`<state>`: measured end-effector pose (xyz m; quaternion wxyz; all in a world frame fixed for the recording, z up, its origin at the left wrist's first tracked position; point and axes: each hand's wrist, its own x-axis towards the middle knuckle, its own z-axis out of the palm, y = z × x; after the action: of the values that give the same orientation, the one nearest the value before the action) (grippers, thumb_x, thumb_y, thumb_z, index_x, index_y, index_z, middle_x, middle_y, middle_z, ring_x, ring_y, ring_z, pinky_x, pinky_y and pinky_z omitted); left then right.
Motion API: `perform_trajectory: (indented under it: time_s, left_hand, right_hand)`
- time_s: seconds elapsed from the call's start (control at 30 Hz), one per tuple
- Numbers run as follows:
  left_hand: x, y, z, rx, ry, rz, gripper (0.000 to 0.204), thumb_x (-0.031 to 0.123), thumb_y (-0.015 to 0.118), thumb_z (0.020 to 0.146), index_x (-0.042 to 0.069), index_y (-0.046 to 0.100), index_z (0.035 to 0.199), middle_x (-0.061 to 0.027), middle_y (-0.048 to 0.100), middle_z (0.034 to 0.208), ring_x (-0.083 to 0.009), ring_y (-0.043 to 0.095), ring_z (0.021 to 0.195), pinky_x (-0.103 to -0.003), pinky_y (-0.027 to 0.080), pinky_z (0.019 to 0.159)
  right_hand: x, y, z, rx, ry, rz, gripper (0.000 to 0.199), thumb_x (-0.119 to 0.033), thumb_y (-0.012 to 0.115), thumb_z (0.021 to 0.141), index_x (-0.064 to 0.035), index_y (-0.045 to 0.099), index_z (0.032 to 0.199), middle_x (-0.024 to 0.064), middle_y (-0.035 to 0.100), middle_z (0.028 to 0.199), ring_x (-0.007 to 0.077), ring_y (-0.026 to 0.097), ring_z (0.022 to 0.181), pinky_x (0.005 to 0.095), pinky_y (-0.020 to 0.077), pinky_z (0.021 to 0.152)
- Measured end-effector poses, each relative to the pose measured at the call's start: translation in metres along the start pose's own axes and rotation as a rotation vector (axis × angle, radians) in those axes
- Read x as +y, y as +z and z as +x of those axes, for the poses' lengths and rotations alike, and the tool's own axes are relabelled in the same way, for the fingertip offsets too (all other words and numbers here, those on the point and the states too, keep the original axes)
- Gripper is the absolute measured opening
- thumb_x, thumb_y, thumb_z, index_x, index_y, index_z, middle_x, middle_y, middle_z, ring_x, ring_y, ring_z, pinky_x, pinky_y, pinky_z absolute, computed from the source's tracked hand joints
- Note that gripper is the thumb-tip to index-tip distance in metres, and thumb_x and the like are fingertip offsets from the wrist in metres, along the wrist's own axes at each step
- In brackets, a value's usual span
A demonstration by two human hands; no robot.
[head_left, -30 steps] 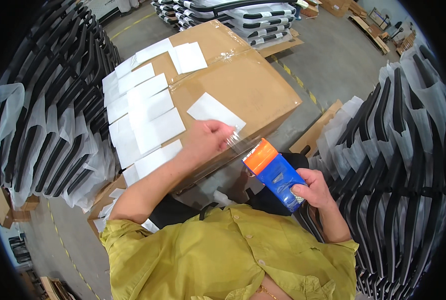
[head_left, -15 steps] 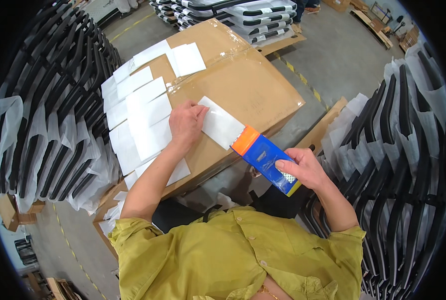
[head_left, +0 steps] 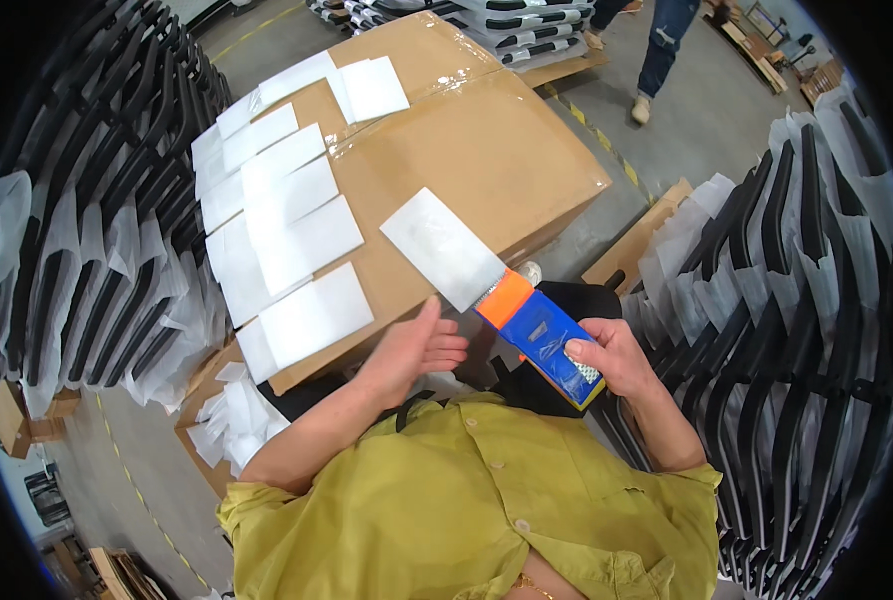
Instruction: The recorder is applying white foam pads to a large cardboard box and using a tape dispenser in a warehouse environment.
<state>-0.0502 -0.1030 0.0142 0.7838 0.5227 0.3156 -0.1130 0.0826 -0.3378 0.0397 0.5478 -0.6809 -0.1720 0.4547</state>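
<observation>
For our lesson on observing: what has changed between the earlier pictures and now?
The left hand let go of the tape and drew back toward the body, open. The tape dispenser moved up to the white sheet. Another person's legs came further into view. Unchanged: the right hand's grip on the dispenser.

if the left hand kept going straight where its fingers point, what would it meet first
Probably the blue and orange tape dispenser held in the right hand; depth is unclear, so the left hand might pass beneath it.
</observation>
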Motion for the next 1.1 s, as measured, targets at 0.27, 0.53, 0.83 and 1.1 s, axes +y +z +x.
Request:
perform_trajectory:
  time_s: [0.27, 0.53, 0.83, 1.1]
  left_hand:
    - [-0.012, 0.049, 0.037, 0.078, 0.084, -0.36, 0.038, 0.033, 0.057, 0.082, 0.003, 0.051, 0.104, -0.0054, 0.059, 0.094, -0.0167, 0.059, 0.082, -0.029, 0.048, 0.07]
    - [0.023, 0.049, 0.033, 0.051, 0.219, -0.402, 0.033, 0.027, 0.058, 0.081, 0.003, 0.05, 0.102, -0.0086, 0.061, 0.088, -0.0175, 0.061, 0.07, -0.028, 0.05, 0.061]
    - [0.006, 0.074, 0.01, 0.051, 1.321, 1.388, 0.015, 0.015, 0.054, 0.071, 0.004, 0.056, 0.079, -0.0036, 0.056, 0.067, -0.0177, 0.056, 0.054, -0.031, 0.044, 0.05]
    - [0.002, 0.064, -0.001, -0.074, 1.623, 1.26, 0.018, 0.01, 0.055, 0.064, 0.002, 0.056, 0.08, -0.005, 0.056, 0.067, -0.0177, 0.056, 0.055, -0.028, 0.044, 0.048]
  right_hand:
    - [0.029, 0.006, -0.033, 0.008, -0.026, 0.06, 0.026, -0.022, 0.063, 0.078, 0.0036, 0.06, 0.083, 0.0028, 0.059, 0.071, 0.0056, 0.052, 0.063, 0.0196, 0.0421, 0.057]
    - [0.033, 0.015, -0.059, 0.1, -0.203, -0.124, 0.027, -0.023, 0.064, 0.076, 0.0026, 0.059, 0.082, 0.0003, 0.055, 0.065, 0.0027, 0.046, 0.06, 0.0187, 0.0378, 0.053]
    - [0.08, 0.014, -0.027, 0.293, -0.293, 0.317, 0.025, -0.019, 0.051, 0.085, 0.0037, 0.06, 0.09, 0.0057, 0.063, 0.078, 0.009, 0.057, 0.063, 0.021, 0.0459, 0.058]
    - [0.03, 0.018, -0.024, 0.002, 0.109, 0.417, 0.027, -0.022, 0.049, 0.086, 0.0022, 0.06, 0.082, 0.005, 0.061, 0.072, 0.0092, 0.057, 0.058, 0.0224, 0.0457, 0.054]
